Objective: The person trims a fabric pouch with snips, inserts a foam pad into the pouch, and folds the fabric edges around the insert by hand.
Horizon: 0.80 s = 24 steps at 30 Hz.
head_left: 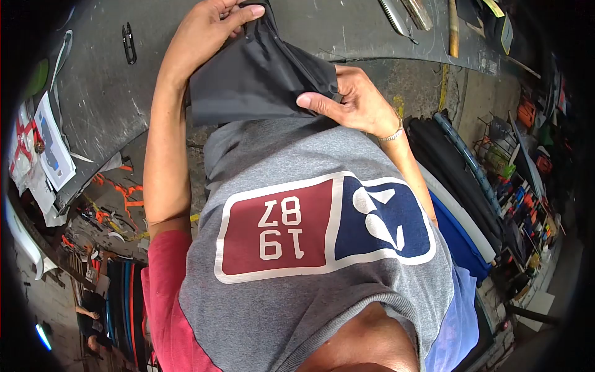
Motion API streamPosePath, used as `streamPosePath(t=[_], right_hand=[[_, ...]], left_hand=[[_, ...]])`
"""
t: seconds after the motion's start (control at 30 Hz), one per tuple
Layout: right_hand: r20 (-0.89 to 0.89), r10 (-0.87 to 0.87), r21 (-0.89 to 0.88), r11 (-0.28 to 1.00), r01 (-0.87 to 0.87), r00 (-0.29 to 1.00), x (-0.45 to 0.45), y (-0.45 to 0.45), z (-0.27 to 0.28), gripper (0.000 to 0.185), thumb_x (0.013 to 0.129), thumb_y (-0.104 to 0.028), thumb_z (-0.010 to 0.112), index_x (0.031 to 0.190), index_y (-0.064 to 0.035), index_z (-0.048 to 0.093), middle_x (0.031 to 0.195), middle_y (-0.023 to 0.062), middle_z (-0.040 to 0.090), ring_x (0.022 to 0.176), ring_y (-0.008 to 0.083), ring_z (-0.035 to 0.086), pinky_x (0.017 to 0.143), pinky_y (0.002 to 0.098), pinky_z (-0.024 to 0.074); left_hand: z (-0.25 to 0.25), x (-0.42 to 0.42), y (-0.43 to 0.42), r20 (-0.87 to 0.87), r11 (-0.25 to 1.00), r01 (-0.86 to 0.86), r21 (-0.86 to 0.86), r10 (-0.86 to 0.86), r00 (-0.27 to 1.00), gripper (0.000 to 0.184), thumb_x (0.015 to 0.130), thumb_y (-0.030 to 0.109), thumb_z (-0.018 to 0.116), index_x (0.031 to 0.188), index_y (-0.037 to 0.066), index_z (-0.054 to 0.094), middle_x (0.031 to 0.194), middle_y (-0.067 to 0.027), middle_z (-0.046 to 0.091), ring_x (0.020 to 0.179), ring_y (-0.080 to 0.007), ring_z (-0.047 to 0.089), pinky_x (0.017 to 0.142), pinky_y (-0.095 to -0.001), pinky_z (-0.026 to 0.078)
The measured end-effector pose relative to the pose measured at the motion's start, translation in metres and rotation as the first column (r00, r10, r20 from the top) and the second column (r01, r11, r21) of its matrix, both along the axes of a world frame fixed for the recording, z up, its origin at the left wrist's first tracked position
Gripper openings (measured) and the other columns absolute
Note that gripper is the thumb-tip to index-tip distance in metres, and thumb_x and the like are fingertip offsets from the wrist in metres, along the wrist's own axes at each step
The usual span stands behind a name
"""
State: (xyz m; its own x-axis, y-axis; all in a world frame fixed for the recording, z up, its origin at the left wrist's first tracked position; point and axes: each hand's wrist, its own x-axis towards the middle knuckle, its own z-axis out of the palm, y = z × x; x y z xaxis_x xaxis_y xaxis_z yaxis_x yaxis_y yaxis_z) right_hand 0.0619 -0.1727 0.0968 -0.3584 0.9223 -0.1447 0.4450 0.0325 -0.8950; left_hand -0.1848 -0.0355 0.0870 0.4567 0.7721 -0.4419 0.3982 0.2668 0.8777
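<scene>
A piece of smooth black fabric (242, 87) stretches between my two hands at the edge of the dark worktable (111, 93), just in front of my shirt. My left hand (211, 28) is closed on its far end, thumb and fingers pinching a gathered fold. On the other side my right hand (362, 102) grips the fabric's right edge. The right thumb lies on top of the cloth, and some fingers are hidden behind it. Black thread snips (129, 43) lie on the table to the left of my left hand.
A toothed metal tool (396, 18) and a wooden handle (453, 31) lie at the table's far right. Printed sheets (54, 142) hang over the left edge. Fabric rolls (458, 180) stand at my right. Another person (93, 316) is at lower left.
</scene>
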Motion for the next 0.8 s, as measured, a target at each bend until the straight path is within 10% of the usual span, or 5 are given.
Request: streamPosePath(t=[0.27, 0.37, 0.47, 0.57, 0.8], right_hand=[[-0.089, -0.085, -0.12, 0.99, 0.074, 0.992, 0.009, 0.001, 0.003, 0.036, 0.093, -0.032, 0.078, 0.084, 0.0019, 0.069, 0.078, 0.009, 0.067, 0.067, 0.0136, 0.057, 0.063, 0.0334, 0.0483], [0.001, -0.122, -0.155, 0.98, 0.12, 0.993, 0.004, 0.008, 0.017, 0.036, 0.1, -0.034, 0.068, 0.115, -0.0021, 0.072, 0.095, 0.0106, 0.075, 0.081, 0.0146, 0.067, 0.075, 0.0311, 0.0529], [0.141, -0.23, -0.242, 0.935, 0.259, 0.963, -0.004, 0.015, 0.025, 0.041, 0.104, -0.036, 0.063, 0.128, -0.0017, 0.067, 0.097, 0.0043, 0.073, 0.086, 0.0085, 0.061, 0.077, 0.0279, 0.0512], [0.133, -0.306, -0.134, 0.937, 0.323, 0.943, 0.01, 0.013, 0.0, 0.042, 0.105, -0.041, 0.061, 0.108, -0.0002, 0.068, 0.072, 0.0057, 0.06, 0.067, 0.01, 0.052, 0.062, 0.0304, 0.0459], [-0.032, -0.369, -0.204, 0.912, 0.355, 0.929, 0.013, 0.01, -0.016, 0.04, 0.103, -0.04, 0.064, 0.095, -0.001, 0.07, 0.069, -0.0029, 0.054, 0.067, 0.0074, 0.044, 0.06, 0.0272, 0.0415]], left_hand=[[-0.04, -0.028, 0.011, 0.063, 0.985, 0.168, 0.04, -0.17, 0.983, 0.044, 0.1, 0.041, 0.067, 0.07, 0.013, 0.051, 0.068, 0.0124, 0.037, 0.066, -0.0022, 0.035, 0.062, -0.0247, 0.027], [-0.048, -0.024, 0.01, 0.05, 0.995, 0.037, 0.093, -0.042, 0.998, 0.036, 0.101, 0.039, 0.066, 0.079, 0.011, 0.06, 0.073, 0.0101, 0.048, 0.07, -0.003, 0.042, 0.067, -0.0238, 0.034], [-0.035, -0.018, 0.008, 0.132, 0.967, -0.255, 0.008, 0.252, 0.959, 0.031, 0.1, 0.013, 0.066, 0.13, 0.005, 0.06, 0.102, -0.0023, 0.066, 0.089, -0.0076, 0.06, 0.077, -0.0238, 0.049], [-0.039, -0.021, -0.001, 0.199, 0.865, -0.477, 0.157, 0.445, 0.873, 0.031, 0.103, 0.039, 0.063, 0.099, 0.008, 0.068, 0.087, 0.005, 0.061, 0.079, -0.005, 0.05, 0.074, -0.0242, 0.042], [-0.049, -0.03, -0.041, 0.184, 0.937, -0.333, 0.107, 0.311, 0.933, 0.039, 0.105, 0.038, 0.059, 0.125, 0.005, 0.065, 0.118, -0.0041, 0.07, 0.098, -0.0096, 0.061, 0.081, -0.0246, 0.047]])
